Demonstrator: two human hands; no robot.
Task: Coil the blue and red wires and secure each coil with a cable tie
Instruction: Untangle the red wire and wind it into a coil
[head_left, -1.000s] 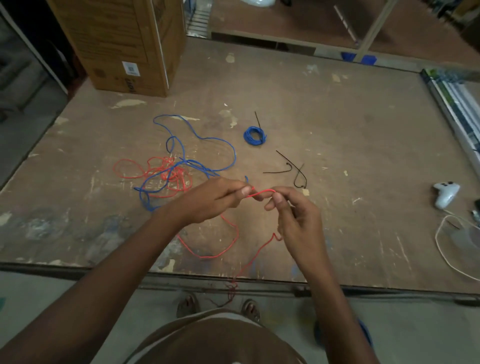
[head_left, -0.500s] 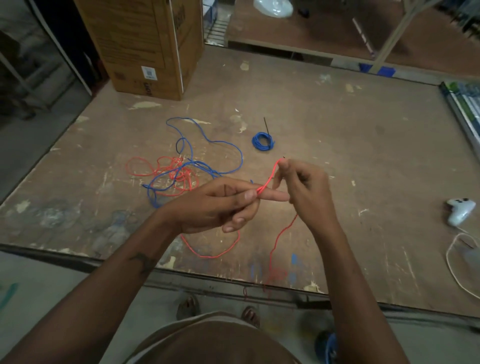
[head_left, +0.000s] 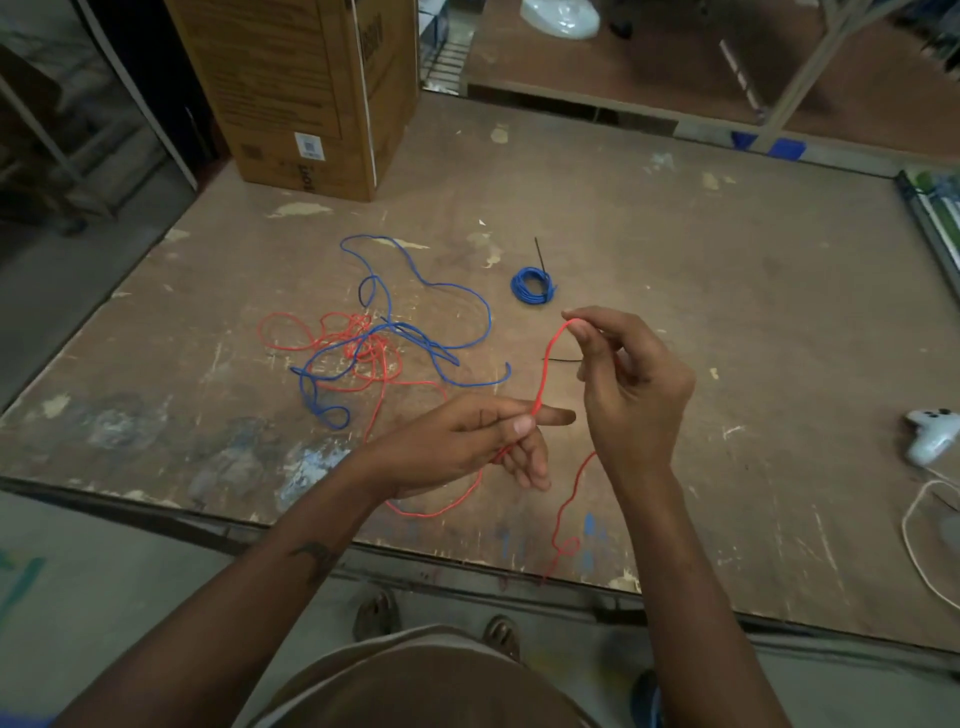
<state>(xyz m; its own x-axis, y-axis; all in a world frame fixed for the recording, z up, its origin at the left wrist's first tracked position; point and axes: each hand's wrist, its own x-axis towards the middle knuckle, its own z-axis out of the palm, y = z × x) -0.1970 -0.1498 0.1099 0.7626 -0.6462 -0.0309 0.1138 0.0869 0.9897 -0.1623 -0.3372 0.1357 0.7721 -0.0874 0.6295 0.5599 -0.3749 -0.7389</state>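
Note:
A red wire (head_left: 548, 364) runs taut between my two hands above the wooden table (head_left: 727, 338). My left hand (head_left: 467, 441) pinches it between thumb and forefinger, the other fingers straight. My right hand (head_left: 631, 395) pinches the wire higher up at its fingertips. The rest of the red wire lies tangled with a loose blue wire (head_left: 415, 332) at the left. A small blue coil (head_left: 532, 285) bound with a black cable tie (head_left: 540, 254) lies behind my hands. Another black cable tie (head_left: 561, 359) shows partly behind my right hand.
A cardboard box (head_left: 306, 88) stands at the back left of the table. A white game controller (head_left: 932, 434) and a white cord (head_left: 919, 540) lie at the right edge. The table's front edge runs just below my forearms.
My right hand has drawn the red wire up and away from my left hand, lengthening the taut stretch between them. The view has also shifted nearer to the table.

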